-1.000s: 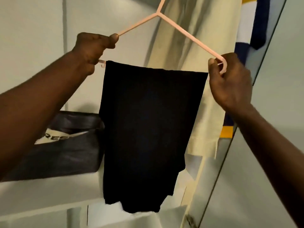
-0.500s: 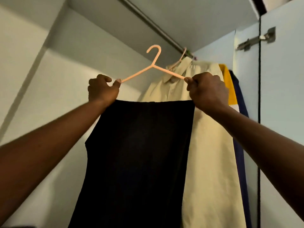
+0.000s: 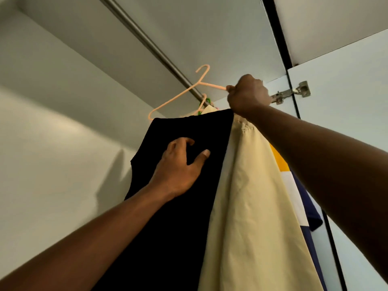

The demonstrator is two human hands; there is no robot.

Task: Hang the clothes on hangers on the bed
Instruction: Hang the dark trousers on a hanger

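Observation:
A black garment [image 3: 178,217] hangs folded over a pink plastic hanger [image 3: 184,91] inside a wardrobe. My right hand [image 3: 248,95] grips the hanger's right arm, holding it up just below the metal rail [image 3: 147,42]; the hook sits level with the rail, and I cannot tell whether it rests on it. My left hand [image 3: 180,171] lies against the front of the black garment with fingers spread and slightly bent, thumb out to the right.
A cream shirt [image 3: 252,206] hangs on the rail right beside the black garment, with a yellow, white and navy garment [image 3: 294,185] behind it. The wardrobe door [image 3: 346,101] with a metal hinge [image 3: 291,93] stands at the right. White wardrobe walls enclose the left.
The hanger has risen to the rail. My left hand has let go of the hanger's left arm and dropped onto the black garment. My view has tilted further up.

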